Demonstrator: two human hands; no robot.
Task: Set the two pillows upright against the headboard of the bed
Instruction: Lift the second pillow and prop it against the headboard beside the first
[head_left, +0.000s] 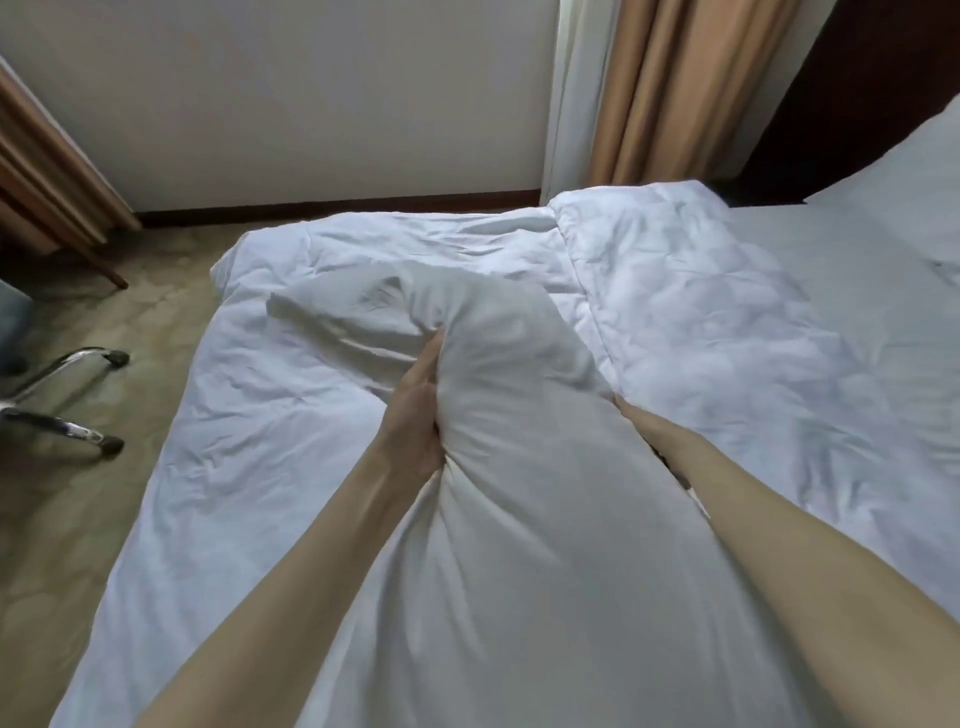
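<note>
A white pillow (519, 467) fills the middle and bottom of the frame, held up over the bed (234, 467). The left hand (415, 415) squeezes its left side, fingers bunched tight in the cloth. The right hand (636, 415) presses on its right side; its fingers are hidden behind the pillow, so I cannot tell how they sit. A crumpled quilt (701, 312) lies behind. Another pillow (914, 197) sits at the far right edge. A curtain (675, 93) hangs at the top. Chair legs (67, 395) show at left.

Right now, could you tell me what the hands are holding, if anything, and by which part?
Both hold one white pillow: the left hand bunches its left side, and the right hand grips its right edge, fingers hidden behind it.
</note>
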